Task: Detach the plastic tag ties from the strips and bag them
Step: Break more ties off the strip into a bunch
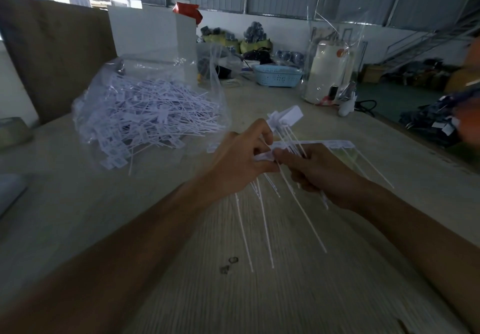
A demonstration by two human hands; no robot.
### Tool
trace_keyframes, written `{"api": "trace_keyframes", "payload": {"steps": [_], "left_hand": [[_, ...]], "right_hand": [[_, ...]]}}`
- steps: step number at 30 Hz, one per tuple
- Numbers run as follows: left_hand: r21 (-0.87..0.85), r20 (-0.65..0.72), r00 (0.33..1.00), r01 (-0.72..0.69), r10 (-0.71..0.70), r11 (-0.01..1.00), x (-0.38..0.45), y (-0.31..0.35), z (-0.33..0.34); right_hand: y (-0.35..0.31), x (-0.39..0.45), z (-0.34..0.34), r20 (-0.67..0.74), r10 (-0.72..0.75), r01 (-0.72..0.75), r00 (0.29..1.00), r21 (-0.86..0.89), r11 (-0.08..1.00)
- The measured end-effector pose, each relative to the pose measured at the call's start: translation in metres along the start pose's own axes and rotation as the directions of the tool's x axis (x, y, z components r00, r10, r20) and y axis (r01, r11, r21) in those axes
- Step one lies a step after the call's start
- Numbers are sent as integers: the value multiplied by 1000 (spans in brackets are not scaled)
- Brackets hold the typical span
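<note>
Both hands meet over the pale wooden table (181, 229). The left hand (241, 159) curls its fingers round a bunch of thin white plastic tag ties (285, 118), heads poking up past the knuckles. The right hand (317, 170) pinches the long white plastic strip (335, 143), tails hanging below. Off left, the clear plastic bag (145, 110) lies heaped with loose ties.

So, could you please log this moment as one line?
left hand: grips tag ties | right hand: holds strip | bag: part-filled
</note>
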State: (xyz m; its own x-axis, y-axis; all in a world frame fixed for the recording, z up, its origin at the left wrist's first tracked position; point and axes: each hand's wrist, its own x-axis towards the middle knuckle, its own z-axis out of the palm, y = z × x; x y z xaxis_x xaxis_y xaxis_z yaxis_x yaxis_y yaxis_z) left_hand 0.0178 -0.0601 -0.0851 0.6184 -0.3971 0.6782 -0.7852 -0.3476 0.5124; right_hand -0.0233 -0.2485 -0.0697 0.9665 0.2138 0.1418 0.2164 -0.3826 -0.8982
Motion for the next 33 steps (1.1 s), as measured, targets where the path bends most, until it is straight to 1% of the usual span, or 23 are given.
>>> {"api": "trace_keyframes", "payload": {"steps": [5,7,10,14,17,21,26,30,33], "left_hand": [[-105,61,996,75,-68,992,-1,3,-1],[-107,89,992,95,-86,990,-2,5,-2],[-51,106,991,82,-76,995,-3,6,-4],[38,117,992,38,-43,999,-4,2,-8],[125,82,996,14,-24,992,-5,-4,-5],[206,19,1000,12,-17,979,-1,-13,-4],[284,36,999,-6,-5,959,-1,-15,-7],[271,55,998,-1,-15,963,-3,-13,-8],[206,37,998,44,-53,978,-3,-8,-7]], "right_hand": [[0,1,-4,-27,13,-12,1000,26,1000],[1,0,-6,-22,12,-11,1000,21,1000],[3,3,-8,-58,40,-38,998,42,998],[4,6,-12,-157,101,-88,982,92,992],[4,6,-13,-204,127,-103,971,123,987],[2,5,-10,-184,89,-67,979,120,990],[-2,1,-10,-193,-20,4,981,-84,996],[-1,-1,-14,-181,-55,43,982,-71,997],[0,0,-13,-176,-63,58,982,-31,998]]}}
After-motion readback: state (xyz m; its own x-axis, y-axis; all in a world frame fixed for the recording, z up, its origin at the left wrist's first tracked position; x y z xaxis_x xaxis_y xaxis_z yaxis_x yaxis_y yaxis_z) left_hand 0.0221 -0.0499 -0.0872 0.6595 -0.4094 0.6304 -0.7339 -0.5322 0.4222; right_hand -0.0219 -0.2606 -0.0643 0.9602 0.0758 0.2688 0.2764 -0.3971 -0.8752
